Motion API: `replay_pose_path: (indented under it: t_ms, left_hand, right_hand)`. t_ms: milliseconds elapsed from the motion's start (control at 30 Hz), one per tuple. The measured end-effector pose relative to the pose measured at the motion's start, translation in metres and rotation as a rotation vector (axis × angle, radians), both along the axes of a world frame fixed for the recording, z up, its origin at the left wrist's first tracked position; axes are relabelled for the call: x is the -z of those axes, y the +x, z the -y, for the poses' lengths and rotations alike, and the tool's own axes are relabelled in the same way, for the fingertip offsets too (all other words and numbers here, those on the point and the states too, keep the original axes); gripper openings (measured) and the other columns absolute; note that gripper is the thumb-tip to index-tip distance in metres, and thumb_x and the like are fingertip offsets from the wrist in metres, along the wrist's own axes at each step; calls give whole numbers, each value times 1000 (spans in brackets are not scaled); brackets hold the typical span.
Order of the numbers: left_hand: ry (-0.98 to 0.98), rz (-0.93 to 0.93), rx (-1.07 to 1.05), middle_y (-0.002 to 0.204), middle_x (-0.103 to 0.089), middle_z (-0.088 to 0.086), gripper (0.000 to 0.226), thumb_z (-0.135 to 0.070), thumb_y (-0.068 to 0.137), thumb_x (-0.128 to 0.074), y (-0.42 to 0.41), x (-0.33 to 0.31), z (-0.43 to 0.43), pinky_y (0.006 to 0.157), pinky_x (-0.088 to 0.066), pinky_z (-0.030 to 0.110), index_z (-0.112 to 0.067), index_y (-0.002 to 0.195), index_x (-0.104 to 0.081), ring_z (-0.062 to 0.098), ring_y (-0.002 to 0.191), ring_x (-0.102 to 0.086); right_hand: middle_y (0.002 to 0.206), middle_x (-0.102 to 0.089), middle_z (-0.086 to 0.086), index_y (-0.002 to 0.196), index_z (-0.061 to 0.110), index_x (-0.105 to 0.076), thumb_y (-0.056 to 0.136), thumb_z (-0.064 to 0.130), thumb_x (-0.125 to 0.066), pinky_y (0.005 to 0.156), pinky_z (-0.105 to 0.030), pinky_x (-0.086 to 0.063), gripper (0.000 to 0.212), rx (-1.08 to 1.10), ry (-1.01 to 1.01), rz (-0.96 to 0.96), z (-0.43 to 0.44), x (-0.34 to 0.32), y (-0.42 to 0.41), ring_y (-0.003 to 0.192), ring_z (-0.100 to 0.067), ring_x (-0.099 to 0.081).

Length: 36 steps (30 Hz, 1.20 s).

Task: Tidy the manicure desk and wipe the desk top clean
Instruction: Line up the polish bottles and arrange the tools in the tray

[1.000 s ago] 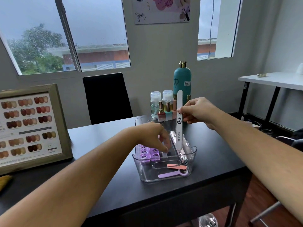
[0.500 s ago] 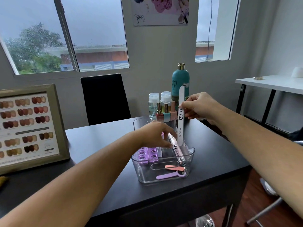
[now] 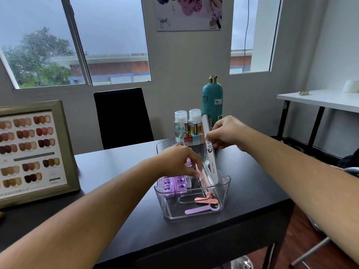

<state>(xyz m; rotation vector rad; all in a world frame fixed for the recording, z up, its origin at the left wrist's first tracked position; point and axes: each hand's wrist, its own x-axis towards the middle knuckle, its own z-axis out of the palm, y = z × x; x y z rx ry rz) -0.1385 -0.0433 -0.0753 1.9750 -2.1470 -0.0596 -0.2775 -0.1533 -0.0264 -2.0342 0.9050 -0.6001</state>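
While both arms reach over the black desk (image 3: 120, 167), a clear plastic box (image 3: 223, 193) sits near the desk's right front part. In the head view, the right hand (image 3: 226, 133) pinches a long white nail file (image 3: 209, 150) between thumb and fingers near its top. The file stands almost upright, and its low end goes down inside the box by the right wall. The left hand (image 3: 178, 162) dips into the box from the left. Its fingers are curled around a pale pink, pen-like tool (image 3: 203, 176), which lies slanted in the box. I cannot tell how tight the grip is.

Purple toe separators (image 3: 174, 184) stand at the left side of the box. At the front lie a small peach file (image 3: 206, 200) and a purple stick (image 3: 200, 210).

Behind the box stand two clear pump bottles (image 3: 187, 121), little nail polish bottles (image 3: 191, 135) and a tall teal bottle (image 3: 212, 98). A framed nail colour chart (image 3: 33, 150) leans on the left of the desk. A black chair (image 3: 122, 117) waits behind the desk.
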Motion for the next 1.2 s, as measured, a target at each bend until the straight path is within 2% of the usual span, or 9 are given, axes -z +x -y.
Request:
replay_pose_path:
  t_ms: [133, 300, 400, 500, 567, 800, 967, 1133, 1200]
  left_hand:
    - [-15, 7, -21, 105, -63, -10, 23, -43, 79, -68, 1, 4, 0, 68, -43, 20, -34, 100, -69, 7, 84, -50]
    - [-23, -12, -19, 95, -56, -16, 21, -43, 79, -67, 2, 7, -1, 63, -37, 15, -32, 97, -70, 4, 77, -46]
    - [-35, -33, 0, 95, -59, -15, 19, -40, 78, -69, -1, 7, -2, 65, -42, 17, -32, 95, -70, 6, 79, -50]
    - [-23, -114, 45, 89, -55, -25, 21, -37, 76, -72, -6, 4, -4, 58, -37, 7, -37, 97, -70, -1, 74, -51]
    - [8, -126, 63, 84, -51, -28, 22, -35, 76, -72, -8, 3, -5, 57, -37, 7, -38, 98, -70, -3, 74, -50]
    - [11, -101, 18, 90, -56, -16, 16, -34, 75, -73, -6, 3, -5, 65, -41, 17, -30, 91, -73, 5, 76, -49]
    - [19, -146, 34, 98, -62, -14, 22, -37, 74, -74, -6, 5, -6, 70, -48, 26, -35, 96, -71, 9, 82, -54]
    - [59, -146, 73, 97, -57, -21, 26, -37, 74, -74, -6, 6, -4, 67, -41, 19, -42, 99, -69, 3, 84, -51]
    - [57, -158, 75, 98, -59, -19, 23, -35, 74, -74, -5, 5, -4, 70, -45, 20, -41, 96, -70, 6, 87, -54]
  right_hand:
    - [61, -64, -11, 77, -1, -67, 74, 9, -73, 45, -22, -44, 12, 7, -36, -159, -4, 4, 9, 47, -15, -57]
    - [63, -63, -8, 73, 1, -67, 72, 19, -76, 44, -22, -40, 20, 21, -89, -323, -8, 16, 10, 47, -14, -50]
    - [64, -60, -8, 73, 2, -65, 72, 23, -78, 43, -23, -37, 25, 36, -105, -317, -9, 19, 10, 47, -15, -46]
    - [64, -59, -8, 75, 2, -67, 71, 26, -79, 43, -23, -38, 27, 42, -111, -305, -9, 20, 8, 46, -15, -45]
    - [62, -59, -8, 76, 0, -68, 71, 25, -78, 43, -23, -38, 27, 43, -94, -289, -7, 22, 6, 46, -15, -44]
    - [66, -59, -8, 79, 0, -69, 75, 24, -76, 43, -21, -38, 25, 3, -67, -339, -6, 26, 4, 47, -14, -44]
    - [76, -62, -9, 83, 4, -65, 72, 25, -80, 48, -24, -42, 29, -60, -138, -406, -10, 24, 8, 61, -17, -53]
    - [74, -62, -1, 68, 14, -61, 71, 22, -81, 54, -23, -42, 21, -88, -180, -393, -10, 24, 8, 79, -20, -62]
    - [75, -63, -1, 66, 14, -63, 71, 20, -81, 55, -23, -43, 20, -95, -177, -389, -10, 24, 8, 80, -20, -62]
